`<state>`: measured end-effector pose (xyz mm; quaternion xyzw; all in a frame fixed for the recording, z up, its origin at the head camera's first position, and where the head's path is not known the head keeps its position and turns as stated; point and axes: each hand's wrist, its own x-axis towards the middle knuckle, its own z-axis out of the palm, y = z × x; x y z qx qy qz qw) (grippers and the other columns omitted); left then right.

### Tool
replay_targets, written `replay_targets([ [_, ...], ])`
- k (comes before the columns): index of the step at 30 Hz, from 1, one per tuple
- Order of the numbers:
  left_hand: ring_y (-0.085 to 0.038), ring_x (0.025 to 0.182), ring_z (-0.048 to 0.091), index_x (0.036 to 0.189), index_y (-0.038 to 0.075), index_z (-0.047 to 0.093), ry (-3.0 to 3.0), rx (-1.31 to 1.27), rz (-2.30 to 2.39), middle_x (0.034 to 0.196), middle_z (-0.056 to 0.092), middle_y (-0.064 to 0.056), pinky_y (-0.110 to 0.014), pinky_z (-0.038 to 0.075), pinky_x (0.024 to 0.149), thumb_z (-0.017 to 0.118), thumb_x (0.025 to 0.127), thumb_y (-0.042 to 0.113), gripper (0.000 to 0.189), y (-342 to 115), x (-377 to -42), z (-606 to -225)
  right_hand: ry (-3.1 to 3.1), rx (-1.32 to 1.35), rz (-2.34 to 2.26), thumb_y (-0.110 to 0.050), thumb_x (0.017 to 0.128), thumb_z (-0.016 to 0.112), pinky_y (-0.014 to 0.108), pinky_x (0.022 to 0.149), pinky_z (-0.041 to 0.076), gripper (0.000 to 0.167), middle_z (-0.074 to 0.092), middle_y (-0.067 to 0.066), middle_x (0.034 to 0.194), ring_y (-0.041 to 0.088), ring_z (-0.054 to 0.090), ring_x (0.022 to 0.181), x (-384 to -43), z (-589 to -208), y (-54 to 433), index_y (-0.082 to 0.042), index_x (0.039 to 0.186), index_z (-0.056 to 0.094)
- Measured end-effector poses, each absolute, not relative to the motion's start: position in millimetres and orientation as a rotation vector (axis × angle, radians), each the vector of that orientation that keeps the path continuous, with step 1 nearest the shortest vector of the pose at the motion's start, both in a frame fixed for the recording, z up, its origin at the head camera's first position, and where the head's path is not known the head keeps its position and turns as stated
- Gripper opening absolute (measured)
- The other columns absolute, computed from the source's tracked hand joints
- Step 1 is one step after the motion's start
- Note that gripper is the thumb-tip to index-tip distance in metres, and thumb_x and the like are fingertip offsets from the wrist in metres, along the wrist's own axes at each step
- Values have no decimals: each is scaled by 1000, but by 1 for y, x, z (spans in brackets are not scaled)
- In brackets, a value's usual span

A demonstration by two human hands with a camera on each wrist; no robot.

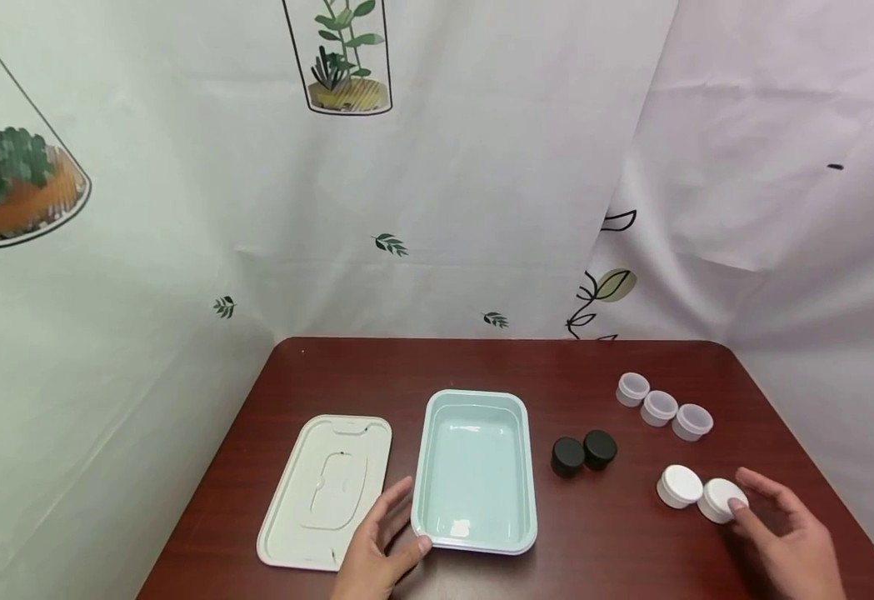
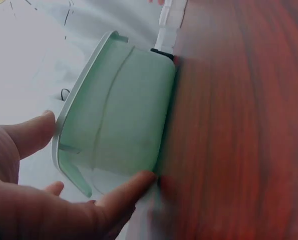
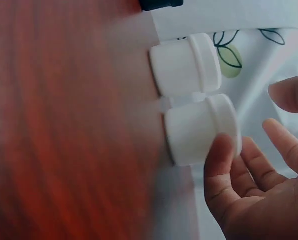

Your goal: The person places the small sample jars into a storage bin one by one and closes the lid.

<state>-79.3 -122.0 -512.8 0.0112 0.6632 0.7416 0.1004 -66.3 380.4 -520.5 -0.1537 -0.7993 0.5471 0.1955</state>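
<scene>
A pale mint rectangular tub (image 1: 474, 546) stands at the middle front of the table. My left hand (image 1: 380, 546) is at its near left corner, fingers spread and fairly straight. In the left wrist view one fingertip (image 2: 47, 122) is at the rim (image 2: 83, 82) and another lies low along the wall. To the right, two white lidded jars (image 1: 680, 486) stand side by side. My right hand (image 1: 789, 533) spreads round the right-hand white jar (image 1: 721, 500); its thumb overlaps the lid from the head. In the right wrist view a finger (image 3: 221, 155) overlaps that jar's side and the thumb stays apart.
A cream lid (image 1: 324, 492) lies flat left of the tub. Two black-topped jars (image 1: 599, 450) stand right of it. Three small translucent cups (image 1: 659, 408) line up at the back right. Printed cloth (image 1: 437, 183) hangs behind the dark red table (image 1: 377, 367).
</scene>
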Motion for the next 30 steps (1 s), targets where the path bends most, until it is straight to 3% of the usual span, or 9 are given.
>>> replay_targets([
  [4,-39,140,35,154,8,36,1843,70,2236,158,27,-23,-35,48,96,79,84,7,82,-121,-79,-514,-2164,-338,1762,-3,90,74,21,64,55,51,60,-19,117,-9,59,97,-68,-528,384,-6,138,55],
  [8,-36,138,39,156,7,31,1685,101,2293,161,17,-24,-42,48,96,72,90,2,78,-120,-78,-516,-2085,-249,1930,3,90,72,25,65,56,54,60,-13,118,-4,63,95,-69,-534,386,-5,140,53],
  [14,-32,133,46,158,5,20,1469,120,2383,160,6,-28,-51,45,97,60,95,-7,76,-118,-79,-520,-2027,-195,2035,8,90,69,28,68,57,55,61,-15,118,-3,63,97,-69,-539,387,-6,141,53],
  [22,-30,132,46,158,5,16,1429,160,2407,160,5,-29,-53,44,97,57,98,-5,73,-118,-77,-521,-2028,-310,2083,6,87,74,26,71,56,60,59,-21,116,-7,62,97,-70,-542,389,-9,141,52],
  [30,-35,134,42,158,5,15,1452,187,2387,159,7,-31,-53,43,98,53,101,-3,69,-116,-77,-520,-2022,-347,2097,1,90,73,30,71,57,61,57,-19,115,-2,64,93,-70,-541,394,-9,145,49],
])
